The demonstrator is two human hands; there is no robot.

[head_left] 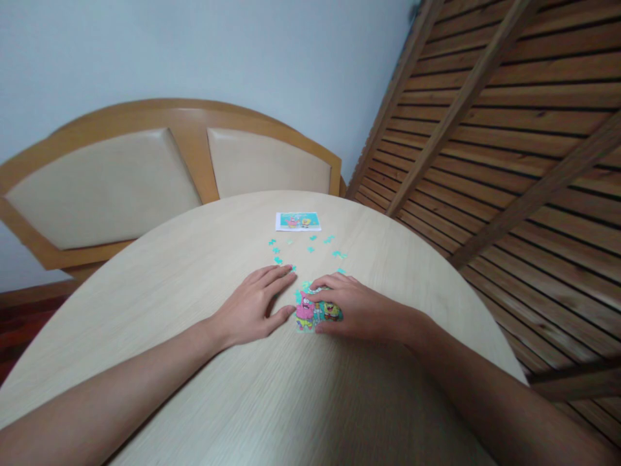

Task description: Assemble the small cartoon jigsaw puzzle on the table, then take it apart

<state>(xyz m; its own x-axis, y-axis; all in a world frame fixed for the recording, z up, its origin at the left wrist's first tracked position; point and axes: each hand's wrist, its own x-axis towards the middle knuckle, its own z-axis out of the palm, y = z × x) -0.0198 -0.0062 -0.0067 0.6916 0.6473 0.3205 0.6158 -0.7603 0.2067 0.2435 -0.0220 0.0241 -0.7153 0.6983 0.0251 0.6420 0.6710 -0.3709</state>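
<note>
In the head view, small turquoise cut jigsaw pieces [278,261] lie beyond the fingertips, probably spread for easy picking. The right hand [363,307] curves its fingers over a partly joined pink-and-turquoise cartoon jigsaw [305,317], thumb apart, perhaps steadying it; I cannot tell whether they pinch. The left hand [252,305] rests loosely extended, thumb beside the jigsaw.

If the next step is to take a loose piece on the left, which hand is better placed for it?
Probably the left hand: its fingertips lie at a loose teal piece, and its thumb and fingers are apart. The right hand is over the joined pieces, partly covering them.
</note>
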